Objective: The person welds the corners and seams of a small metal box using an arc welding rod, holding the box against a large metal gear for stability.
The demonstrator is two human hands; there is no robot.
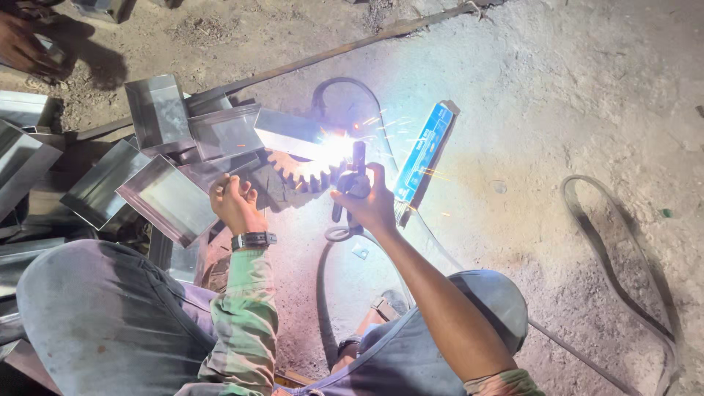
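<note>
My right hand (369, 202) grips a dark welding electrode holder (355, 176), its tip at a bright white arc (339, 145) throwing sparks. The arc sits at the end of a shiny rectangular metal piece (290, 134) resting on a large rusty gear wheel (304, 174). My left hand (235, 202), with a black wristwatch on the wrist, is curled loosely beside a folded sheet-metal tray (169, 198), touching its edge; whether it holds anything I cannot tell. Both my knees are in view below.
Several shiny sheet-metal trays (158, 110) are stacked at the left. A blue flat box (424, 150) lies right of the arc. Cables (623, 279) loop over the concrete floor. A long steel bar (330, 51) crosses the top. Another person's hand (22, 44) is at the top left.
</note>
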